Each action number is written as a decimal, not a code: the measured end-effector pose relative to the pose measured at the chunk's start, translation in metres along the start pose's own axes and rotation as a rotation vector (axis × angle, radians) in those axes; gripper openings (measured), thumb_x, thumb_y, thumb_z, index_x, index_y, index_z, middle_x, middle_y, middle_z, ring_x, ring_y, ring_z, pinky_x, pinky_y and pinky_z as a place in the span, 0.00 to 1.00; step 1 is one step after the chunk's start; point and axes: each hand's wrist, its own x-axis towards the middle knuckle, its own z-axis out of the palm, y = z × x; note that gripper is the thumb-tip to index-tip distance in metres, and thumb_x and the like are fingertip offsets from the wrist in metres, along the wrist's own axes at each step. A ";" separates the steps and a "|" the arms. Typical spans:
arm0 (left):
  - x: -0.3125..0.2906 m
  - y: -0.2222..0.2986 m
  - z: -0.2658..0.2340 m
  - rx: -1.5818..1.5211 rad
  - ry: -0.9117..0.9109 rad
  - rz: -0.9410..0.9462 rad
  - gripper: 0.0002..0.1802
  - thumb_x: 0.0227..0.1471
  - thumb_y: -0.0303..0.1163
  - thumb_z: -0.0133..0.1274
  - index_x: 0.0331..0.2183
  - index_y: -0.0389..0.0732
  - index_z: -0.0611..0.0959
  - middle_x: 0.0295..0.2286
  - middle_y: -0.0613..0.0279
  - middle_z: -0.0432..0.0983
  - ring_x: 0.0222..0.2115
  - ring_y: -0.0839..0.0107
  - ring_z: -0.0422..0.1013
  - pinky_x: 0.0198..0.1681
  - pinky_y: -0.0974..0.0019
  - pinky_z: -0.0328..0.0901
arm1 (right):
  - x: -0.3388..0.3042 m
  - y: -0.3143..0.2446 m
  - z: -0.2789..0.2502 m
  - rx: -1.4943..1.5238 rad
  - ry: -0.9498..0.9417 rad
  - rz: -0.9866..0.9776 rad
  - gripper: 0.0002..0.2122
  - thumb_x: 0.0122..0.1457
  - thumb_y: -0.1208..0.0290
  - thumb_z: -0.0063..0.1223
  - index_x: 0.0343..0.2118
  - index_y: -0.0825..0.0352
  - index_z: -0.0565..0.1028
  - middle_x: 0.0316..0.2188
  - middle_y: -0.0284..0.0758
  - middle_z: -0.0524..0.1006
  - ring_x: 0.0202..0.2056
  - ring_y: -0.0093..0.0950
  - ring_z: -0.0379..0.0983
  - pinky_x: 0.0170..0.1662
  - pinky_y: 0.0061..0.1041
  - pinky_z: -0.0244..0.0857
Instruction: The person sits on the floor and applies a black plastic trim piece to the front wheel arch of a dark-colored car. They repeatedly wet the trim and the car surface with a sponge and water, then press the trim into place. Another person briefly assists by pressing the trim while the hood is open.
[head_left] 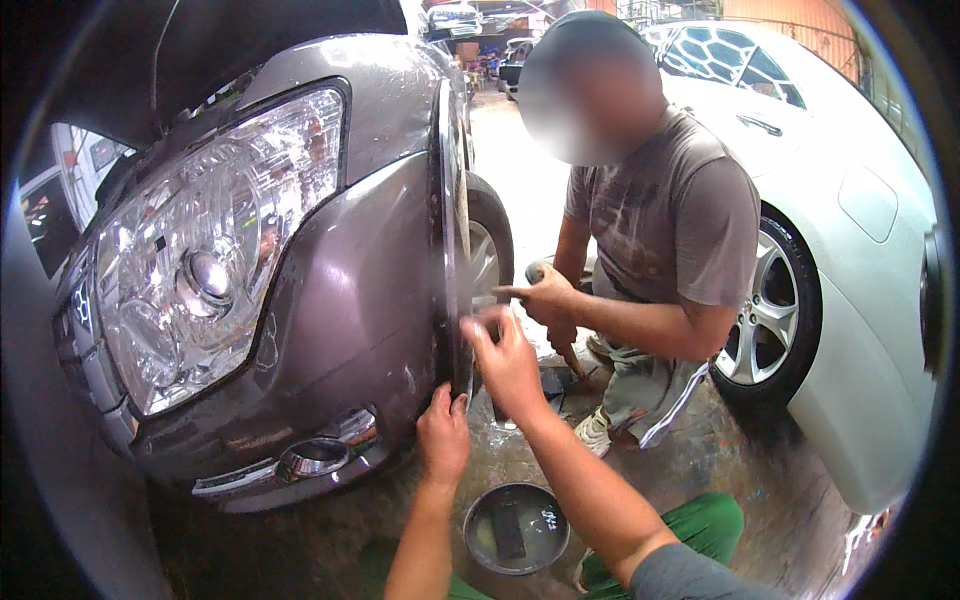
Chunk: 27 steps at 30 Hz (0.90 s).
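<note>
The dark grey-purple car bumper fills the left half, its rear edge running upright in front of me. My left hand is closed on the lower part of that edge, thumb up; its fingertips are partly hidden. Just above and to the right, my right hand is raised beside the same edge. Its thumb and fingers are apart and slightly bent, and nothing shows between them. A co-worker's hand, one finger stretched out, points toward the edge close to my right hand.
A crouching co-worker faces the car with a rounded grey object at the hands. Below my arms stands a round black basin holding liquid and a dark block. A pale car stands at the right. The headlight adjoins the bumper.
</note>
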 end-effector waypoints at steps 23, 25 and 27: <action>-0.001 0.007 0.002 0.026 -0.027 0.000 0.20 0.60 0.33 0.57 0.48 0.28 0.78 0.33 0.37 0.79 0.34 0.43 0.77 0.38 0.54 0.69 | 0.053 -0.025 0.017 -0.045 0.071 0.034 0.14 0.62 0.61 0.56 0.43 0.66 0.73 0.36 0.50 0.79 0.39 0.51 0.76 0.43 0.44 0.68; 0.000 0.004 0.002 0.026 -0.027 0.012 0.20 0.59 0.32 0.57 0.48 0.28 0.78 0.33 0.36 0.78 0.34 0.42 0.77 0.37 0.54 0.69 | 0.053 -0.025 0.016 -0.045 0.059 0.058 0.14 0.62 0.62 0.56 0.43 0.66 0.73 0.37 0.50 0.79 0.41 0.51 0.77 0.44 0.44 0.68; 0.000 0.003 0.002 0.024 -0.040 -0.003 0.19 0.59 0.32 0.58 0.48 0.28 0.78 0.33 0.36 0.78 0.34 0.42 0.77 0.37 0.54 0.69 | 0.052 -0.022 0.017 -0.031 0.072 0.018 0.14 0.62 0.62 0.56 0.43 0.66 0.73 0.38 0.50 0.79 0.41 0.51 0.77 0.44 0.44 0.68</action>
